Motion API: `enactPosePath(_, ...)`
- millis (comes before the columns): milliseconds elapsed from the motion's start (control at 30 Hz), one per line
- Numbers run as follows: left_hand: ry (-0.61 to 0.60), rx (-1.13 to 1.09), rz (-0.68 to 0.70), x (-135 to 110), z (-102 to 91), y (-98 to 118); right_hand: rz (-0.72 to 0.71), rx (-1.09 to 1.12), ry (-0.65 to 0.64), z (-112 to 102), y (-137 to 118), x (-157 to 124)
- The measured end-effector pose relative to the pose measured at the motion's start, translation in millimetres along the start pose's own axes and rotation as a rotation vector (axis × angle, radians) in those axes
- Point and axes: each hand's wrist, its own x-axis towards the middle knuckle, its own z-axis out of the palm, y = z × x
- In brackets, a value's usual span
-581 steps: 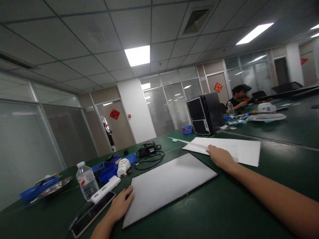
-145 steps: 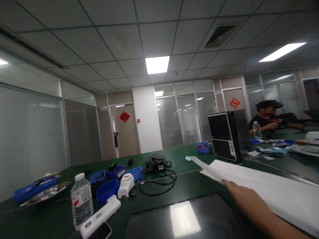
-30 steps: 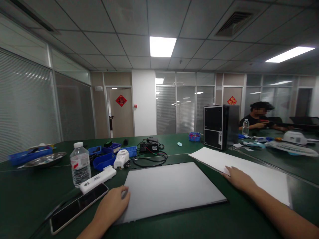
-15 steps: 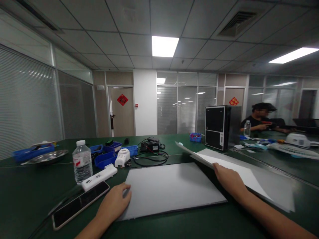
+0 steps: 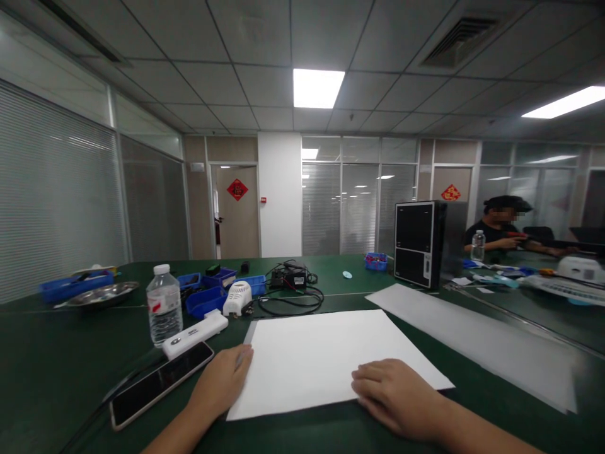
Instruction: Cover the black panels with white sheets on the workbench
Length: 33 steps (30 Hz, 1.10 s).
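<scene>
1. Steel dish (image 5: pixel 101 294): far left of the white sheet (image 5: pixel 326 353) and well apart from it, beside a blue tray (image 5: pixel 75 284).
2. Water bottle (image 5: pixel 164 313): upright and capped, to the left of the white sheet.
3. White oblong device (image 5: pixel 195 334): lies flat between the water bottle and the white sheet's left edge.
4. Smartphone (image 5: pixel 161 383): dark screen upward, left of the white sheet's near corner and just beside my left hand (image 5: pixel 222 381).
5. My left hand: palm down, fingers extended and loosely together. The fingertips rest on the white sheet's left edge and pinch nothing.
6. White sheet: lies flat on the green table (image 5: pixel 57 366) directly before me, with one of my hands at each side.
7. Black cables (image 5: pixel 293 296): coiled beyond the white sheet's far edge, not touching it.
8. My right hand (image 5: pixel 397 394): palm down, fingers slightly curled. It is laid on the white sheet's near edge toward the right corner and clasps nothing.
9. Second pale sheet (image 5: pixel 477 340): flat, right of the white sheet, with a strip of table between them.
10. Black computer tower (image 5: pixel 418 243): upright, beyond the white sheet and to its right.
11. Co-worker (image 5: pixel 496 230): seated far to the right of the white sheet, behind the tower.
</scene>
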Motion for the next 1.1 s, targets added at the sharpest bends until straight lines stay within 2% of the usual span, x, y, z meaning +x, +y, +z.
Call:
enactPosePath(167, 0.007, 0.053, -0.013, 0, 4.6, -5, 0.022, 0.067, -0.112, -7, -2, -2)
enactPosePath(333, 0.002, 0.071, -0.017, 2, 6.4, -6, 0.073, 0.152, -0.082, -3, 1, -1)
enactPosePath(533, 0.004, 0.085, -0.002, 3, 8.0, -6, 0.034, 0.178, -0.085, -3, 7, -4)
enactPosePath(600, 0.003, 0.090, 0.002, 3, 8.1, -6, 0.010, 0.128, -0.064, -5, 17, -5)
enactPosePath(700, -0.004, 0.101, 0.004, 4, 8.1, -6, 0.054, -0.026, 0.099, -4, 52, -9)
enactPosePath(767, -0.007, 0.111, 0.006, 4, 8.5, -7, 0.175, -0.149, 0.233, 2, 89, -19)
enactPosePath(833, -0.007, 0.122, 0.008, 4, 9.2, -7, 0.373, -0.279, 0.291, 11, 131, -37)
enactPosePath(933, -0.007, 0.136, 0.007, 4, 9.9, -8, 0.754, -0.438, 0.182, 25, 187, -72)
enactPosePath(1000, -0.007, 0.141, 0.004, 4, 9.8, -7, 1.030, -0.417, 0.073, 31, 211, -92)
enactPosePath(1033, -0.007, 0.143, 0.001, 4, 9.6, -6, 1.105, -0.388, 0.033, 32, 218, -99)
enactPosePath(1100, -0.006, 0.143, -0.006, 3, 9.3, -6, 1.129, -0.340, -0.006, 32, 223, -106)
